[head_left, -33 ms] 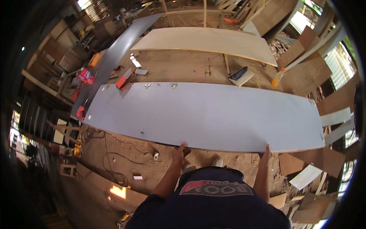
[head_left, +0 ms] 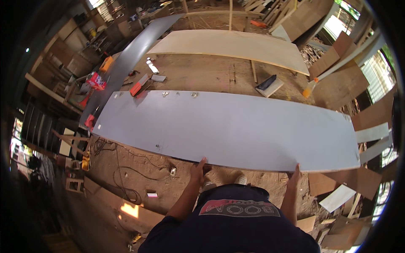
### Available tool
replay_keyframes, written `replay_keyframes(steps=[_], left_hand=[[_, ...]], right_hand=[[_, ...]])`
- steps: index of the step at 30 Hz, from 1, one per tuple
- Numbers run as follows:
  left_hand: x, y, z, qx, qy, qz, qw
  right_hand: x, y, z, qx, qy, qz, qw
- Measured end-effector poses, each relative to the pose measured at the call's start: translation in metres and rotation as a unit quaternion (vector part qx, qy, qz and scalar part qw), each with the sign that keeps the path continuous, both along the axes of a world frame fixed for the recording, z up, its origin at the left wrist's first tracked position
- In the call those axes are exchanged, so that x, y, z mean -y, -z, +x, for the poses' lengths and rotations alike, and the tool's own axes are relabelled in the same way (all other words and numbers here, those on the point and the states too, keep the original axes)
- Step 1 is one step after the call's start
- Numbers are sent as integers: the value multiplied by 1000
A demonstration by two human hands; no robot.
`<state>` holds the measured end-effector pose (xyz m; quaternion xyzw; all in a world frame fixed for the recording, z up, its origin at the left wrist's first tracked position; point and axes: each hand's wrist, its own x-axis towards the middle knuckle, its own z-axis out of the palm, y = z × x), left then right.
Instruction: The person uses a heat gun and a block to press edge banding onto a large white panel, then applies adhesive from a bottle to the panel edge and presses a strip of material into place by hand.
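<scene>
1. Left hand [head_left: 198, 170] pinches the near edge of the grey panel [head_left: 236, 126], thumb on top, fingers tucked underneath and mostly hidden
2. Right hand [head_left: 294, 175] grips the same edge farther right, thumb up against the rim, fingers largely out of sight below
3. Grey panel stretches crosswise in front of the person, with small metal fittings [head_left: 195, 95] by its far edge, left of centre
4. Beyond it lies a pale wooden panel [head_left: 232, 44], and a dark glossy board [head_left: 130, 52] runs along the left
5. Between the two panels, towards the right, are a wooden block [head_left: 275, 87] and an orange bottle [head_left: 309, 89]
</scene>
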<state>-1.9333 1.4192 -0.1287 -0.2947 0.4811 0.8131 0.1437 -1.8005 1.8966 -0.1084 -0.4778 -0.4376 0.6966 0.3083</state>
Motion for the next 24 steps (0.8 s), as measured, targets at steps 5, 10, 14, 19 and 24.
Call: replay_keyframes(steps=[5, 10, 14, 19, 24], left_hand=[[28, -91, 34, -27, 47, -39, 998], [45, -168, 30, -116, 84, -97, 985], [47, -193, -22, -237, 110, -139, 955], [1, -262, -89, -312, 68, -118, 940], [-21, -275, -132, -345, -22, -296, 890]], right_hand=[[28, -60, 41, 51, 94, 3, 994], [-1, -107, 87, -32, 0, 104, 994], [-5, -167, 24, -126, 45, 157, 978], [-33, -220, -39, -130, 37, 233, 963], [-20, -278, -98, -108, 19, 275, 955]])
